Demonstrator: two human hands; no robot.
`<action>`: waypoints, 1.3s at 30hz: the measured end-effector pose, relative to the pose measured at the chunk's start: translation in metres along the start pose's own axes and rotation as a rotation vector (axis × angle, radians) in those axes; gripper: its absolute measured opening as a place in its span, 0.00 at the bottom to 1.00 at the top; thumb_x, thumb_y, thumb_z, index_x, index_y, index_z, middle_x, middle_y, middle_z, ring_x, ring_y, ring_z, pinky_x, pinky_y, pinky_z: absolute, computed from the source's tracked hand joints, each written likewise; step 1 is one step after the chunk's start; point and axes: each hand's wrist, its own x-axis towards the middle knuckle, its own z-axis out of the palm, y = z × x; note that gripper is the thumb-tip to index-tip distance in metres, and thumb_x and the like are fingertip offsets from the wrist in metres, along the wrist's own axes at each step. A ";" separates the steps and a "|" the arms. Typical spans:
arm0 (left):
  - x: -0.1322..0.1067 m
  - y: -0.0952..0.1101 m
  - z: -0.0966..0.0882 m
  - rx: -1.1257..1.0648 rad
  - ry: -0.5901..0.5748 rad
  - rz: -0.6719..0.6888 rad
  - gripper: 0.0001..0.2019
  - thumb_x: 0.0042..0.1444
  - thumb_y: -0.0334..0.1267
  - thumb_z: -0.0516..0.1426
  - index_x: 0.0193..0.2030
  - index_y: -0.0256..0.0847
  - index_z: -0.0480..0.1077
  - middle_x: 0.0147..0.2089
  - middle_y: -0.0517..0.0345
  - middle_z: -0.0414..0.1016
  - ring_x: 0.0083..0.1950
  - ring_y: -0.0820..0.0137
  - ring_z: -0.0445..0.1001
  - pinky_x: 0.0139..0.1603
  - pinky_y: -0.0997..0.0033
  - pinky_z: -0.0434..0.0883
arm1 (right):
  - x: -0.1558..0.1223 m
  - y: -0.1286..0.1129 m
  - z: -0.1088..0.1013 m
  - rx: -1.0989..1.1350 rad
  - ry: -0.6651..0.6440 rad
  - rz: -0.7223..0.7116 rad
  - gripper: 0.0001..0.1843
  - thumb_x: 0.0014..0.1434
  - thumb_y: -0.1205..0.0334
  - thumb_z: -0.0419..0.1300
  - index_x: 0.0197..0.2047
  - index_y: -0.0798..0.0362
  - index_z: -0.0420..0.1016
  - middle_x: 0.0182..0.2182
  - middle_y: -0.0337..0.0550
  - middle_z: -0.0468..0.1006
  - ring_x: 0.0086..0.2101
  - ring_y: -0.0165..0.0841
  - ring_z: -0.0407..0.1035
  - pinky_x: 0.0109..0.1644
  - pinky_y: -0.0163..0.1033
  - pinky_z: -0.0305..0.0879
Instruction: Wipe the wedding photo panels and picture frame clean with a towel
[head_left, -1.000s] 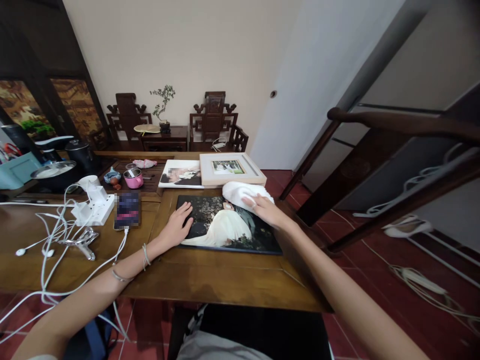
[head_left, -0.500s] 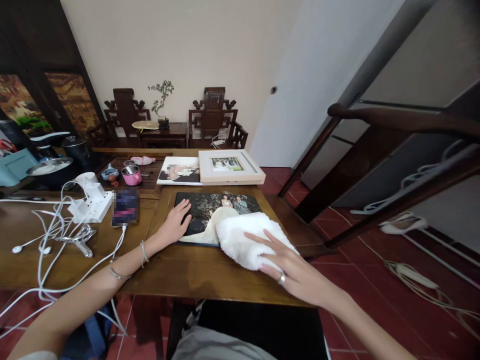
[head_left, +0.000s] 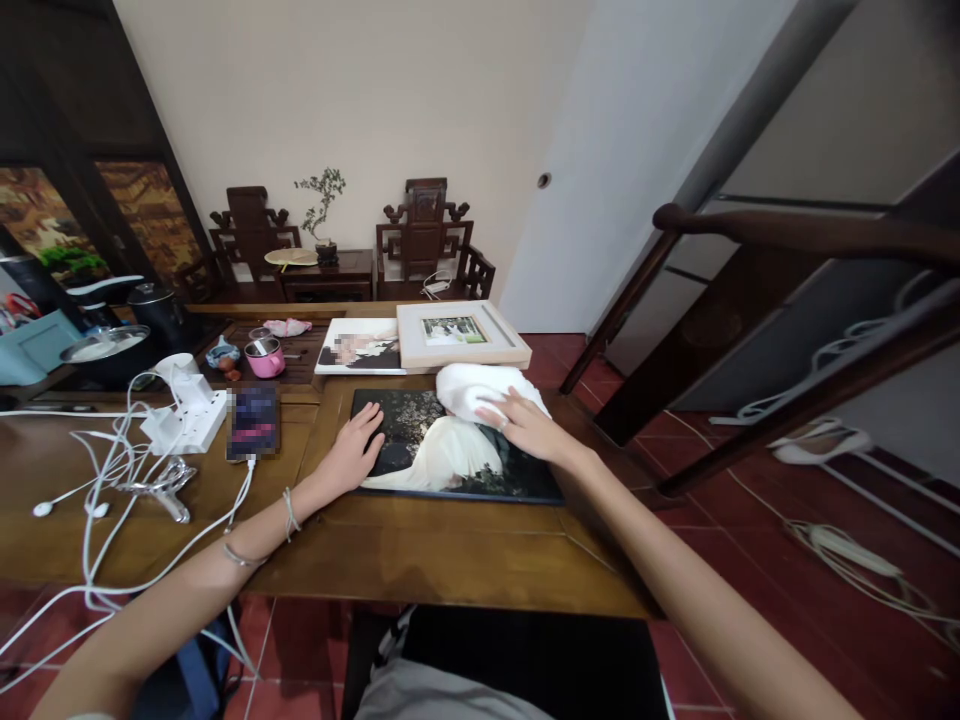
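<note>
A large dark photo print (head_left: pixel 450 470) lies flat on the wooden table (head_left: pixel 420 550) in front of me. My left hand (head_left: pixel 351 455) rests flat on its left edge, fingers stretched out. My right hand (head_left: pixel 525 425) presses a white cloth (head_left: pixel 472 388) onto the far right part of the print, fingers laid over the cloth. The cloth hides the upper middle of the picture.
Behind the print lie a light wooden picture frame (head_left: pixel 461 335) and another photo print (head_left: pixel 360 347). To the left are a phone (head_left: pixel 253 420), a white power strip (head_left: pixel 187 415) with several cables, a pink cup (head_left: pixel 266 357). A dark wooden railing (head_left: pixel 787 240) stands right.
My right hand carried the white cloth from the near right corner of the print back up to its far right part. My left hand stayed put on the left edge.
</note>
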 end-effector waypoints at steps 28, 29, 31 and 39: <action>0.000 0.002 0.001 0.007 0.012 0.009 0.21 0.62 0.38 0.45 0.59 0.31 0.62 0.65 0.43 0.56 0.68 0.62 0.52 0.66 0.56 0.54 | -0.028 -0.037 0.012 -0.076 -0.019 -0.208 0.25 0.65 0.50 0.42 0.51 0.54 0.72 0.62 0.52 0.58 0.62 0.44 0.48 0.65 0.59 0.35; 0.000 0.002 0.001 0.010 0.011 0.001 0.21 0.62 0.38 0.45 0.59 0.31 0.62 0.65 0.43 0.56 0.68 0.62 0.52 0.66 0.55 0.55 | -0.045 -0.047 0.011 -0.067 -0.037 -0.219 0.24 0.65 0.50 0.43 0.49 0.53 0.73 0.63 0.51 0.56 0.62 0.44 0.48 0.65 0.59 0.35; 0.000 0.003 0.002 0.016 0.015 -0.015 0.21 0.62 0.38 0.45 0.59 0.31 0.62 0.65 0.43 0.57 0.68 0.62 0.52 0.65 0.55 0.56 | -0.076 -0.066 0.007 -0.040 -0.105 -0.264 0.21 0.65 0.52 0.44 0.44 0.52 0.75 0.63 0.50 0.56 0.63 0.45 0.45 0.65 0.59 0.35; -0.001 -0.002 0.004 0.011 0.004 0.007 0.22 0.62 0.38 0.45 0.60 0.32 0.61 0.65 0.43 0.56 0.68 0.62 0.51 0.65 0.54 0.55 | -0.051 -0.074 0.009 -0.001 -0.130 -0.321 0.21 0.66 0.52 0.43 0.47 0.50 0.74 0.62 0.48 0.59 0.63 0.41 0.47 0.66 0.57 0.36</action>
